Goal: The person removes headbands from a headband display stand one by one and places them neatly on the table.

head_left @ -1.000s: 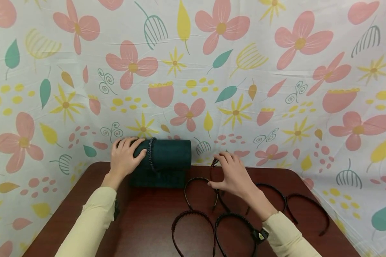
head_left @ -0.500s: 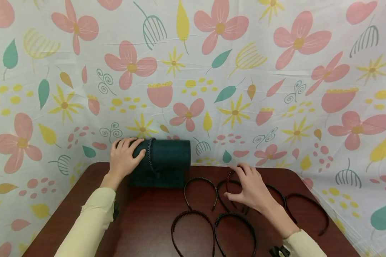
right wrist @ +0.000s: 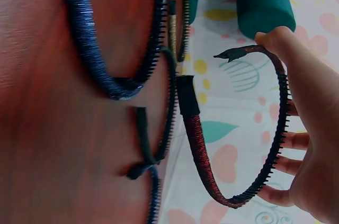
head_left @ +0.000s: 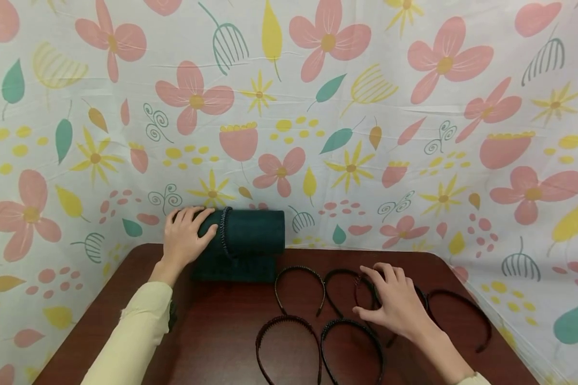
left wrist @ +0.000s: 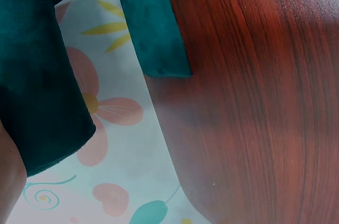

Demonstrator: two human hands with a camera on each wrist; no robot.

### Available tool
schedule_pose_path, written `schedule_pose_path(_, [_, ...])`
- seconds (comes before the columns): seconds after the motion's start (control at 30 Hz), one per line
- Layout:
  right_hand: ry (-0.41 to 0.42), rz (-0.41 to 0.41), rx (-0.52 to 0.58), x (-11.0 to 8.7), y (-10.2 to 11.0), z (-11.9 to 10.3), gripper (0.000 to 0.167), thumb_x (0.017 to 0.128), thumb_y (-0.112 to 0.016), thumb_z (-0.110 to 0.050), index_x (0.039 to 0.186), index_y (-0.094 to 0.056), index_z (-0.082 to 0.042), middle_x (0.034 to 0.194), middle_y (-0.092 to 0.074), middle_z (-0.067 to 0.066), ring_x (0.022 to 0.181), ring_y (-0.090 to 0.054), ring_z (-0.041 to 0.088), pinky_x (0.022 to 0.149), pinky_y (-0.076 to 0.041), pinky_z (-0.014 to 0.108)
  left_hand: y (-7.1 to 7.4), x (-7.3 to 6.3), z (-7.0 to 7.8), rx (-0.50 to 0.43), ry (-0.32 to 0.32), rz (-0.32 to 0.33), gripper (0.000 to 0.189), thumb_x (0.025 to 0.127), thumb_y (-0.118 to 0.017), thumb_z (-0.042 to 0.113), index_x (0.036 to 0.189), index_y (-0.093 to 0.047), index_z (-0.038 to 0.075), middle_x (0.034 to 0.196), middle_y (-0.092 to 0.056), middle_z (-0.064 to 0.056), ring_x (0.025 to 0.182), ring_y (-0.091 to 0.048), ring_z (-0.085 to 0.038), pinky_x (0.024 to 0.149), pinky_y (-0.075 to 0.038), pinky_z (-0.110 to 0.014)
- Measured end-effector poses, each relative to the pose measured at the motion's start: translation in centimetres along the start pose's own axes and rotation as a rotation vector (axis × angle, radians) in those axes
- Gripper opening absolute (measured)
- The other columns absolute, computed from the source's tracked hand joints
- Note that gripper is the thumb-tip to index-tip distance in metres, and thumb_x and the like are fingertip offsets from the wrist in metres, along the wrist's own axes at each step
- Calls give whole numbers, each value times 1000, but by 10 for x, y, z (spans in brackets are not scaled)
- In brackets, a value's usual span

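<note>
My left hand [head_left: 185,235] grips the left end of a dark green velvet roll stand [head_left: 255,230], thumb on the front and fingers over the top. A beaded dark headband [head_left: 225,230] hangs around the roll close to that thumb. At the right, my right hand [head_left: 397,302] holds a dark red toothed headband [right wrist: 197,142] above the table. In the right wrist view its teeth face the fingers, and one tip lies by the thumb. The left wrist view shows the roll [left wrist: 42,75] and the stand's flat base [left wrist: 159,33].
Several more headbands lie on the brown table [head_left: 212,331]: a brown one [head_left: 285,316] and a black one [head_left: 348,321] in front, others behind and at the far right [head_left: 462,298]. A flowered cloth [head_left: 289,107] closes off the back.
My right hand has moved right and toward me, carrying the red headband away from the stand. The left hand has stayed on the roll.
</note>
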State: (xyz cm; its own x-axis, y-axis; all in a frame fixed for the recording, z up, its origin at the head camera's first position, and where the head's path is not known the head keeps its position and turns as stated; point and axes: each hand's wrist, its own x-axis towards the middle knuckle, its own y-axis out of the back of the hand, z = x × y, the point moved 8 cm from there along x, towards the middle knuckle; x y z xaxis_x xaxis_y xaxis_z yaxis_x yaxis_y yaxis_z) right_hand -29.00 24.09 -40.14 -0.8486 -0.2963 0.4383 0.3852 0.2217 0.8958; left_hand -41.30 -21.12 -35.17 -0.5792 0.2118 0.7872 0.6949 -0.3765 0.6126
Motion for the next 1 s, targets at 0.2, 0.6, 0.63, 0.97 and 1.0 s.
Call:
schedule_pose_path(0.2, [-38,-40,-5,-17,-5,11,83,72,-79,-62,138,-56,-19,132,-49,16,115,-49,43,81,-44,62,0,1,1,4,7,-11,49,92,-56,49,131,-65,21,129,-63,-14,121,-54,-36,110,-33,-59])
schedule_pose_path(0.6, [-86,-100,-6,-48,-14,28,80,72,-75,-67,136,-58,-22,127,-52,10,110,-51,37,75,-44,57,-1,1,0,7,7,-8,49,91,-56,49,131,-65,22,129,-63,-13,120,-55,-35,110,-32,-58])
schedule_pose_path(0.63, [-88,-102,-9,-50,-14,29,80,72,-76,-68,136,-58,-21,127,-52,10,110,-51,37,74,-44,57,-1,1,0,8,8,-10,49,91,-56,49,131,-65,22,129,-63,-13,120,-55,-36,110,-32,-58])
schedule_pose_path(0.97, [-119,-172,-1,-65,-23,39,80,72,-71,-73,133,-61,-23,123,-53,6,103,-52,29,67,-44,47,-1,1,0,-12,25,-31,48,91,-59,47,132,-64,22,131,-62,-13,122,-53,-35,112,-29,-58])
schedule_pose_path(1.0, [-124,-187,8,-67,-25,40,80,72,-71,-73,133,-61,-23,122,-54,5,103,-53,29,66,-44,46,-1,1,0,-10,26,-32,48,91,-59,47,132,-64,22,131,-62,-13,123,-53,-35,112,-29,-58])
